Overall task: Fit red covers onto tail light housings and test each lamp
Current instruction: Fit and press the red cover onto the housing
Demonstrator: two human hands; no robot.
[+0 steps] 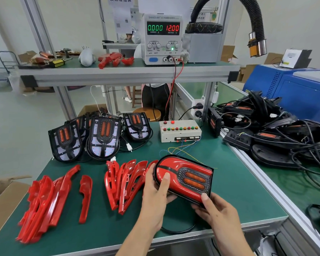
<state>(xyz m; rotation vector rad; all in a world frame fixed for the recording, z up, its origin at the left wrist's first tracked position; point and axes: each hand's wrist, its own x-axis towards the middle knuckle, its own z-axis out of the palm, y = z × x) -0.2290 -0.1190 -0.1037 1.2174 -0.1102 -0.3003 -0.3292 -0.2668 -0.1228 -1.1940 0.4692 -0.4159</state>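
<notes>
Gripping the covered tail light (183, 179) at both ends — left hand (156, 191) thumb on its red cover, right hand (215, 209) pinching the near corner — we hold it above the green bench (238, 191); beyond it, the power supply (163, 38) reads 0.000 CURRENT, 12.00 VOLTAGE.

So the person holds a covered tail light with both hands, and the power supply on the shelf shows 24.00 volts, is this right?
Not quite: the power supply reads 12.00 volts, not 24.00, as the head view shows. The rest stands: left hand and right hand both hold the covered tail light, and the supply sits on the shelf.
</notes>
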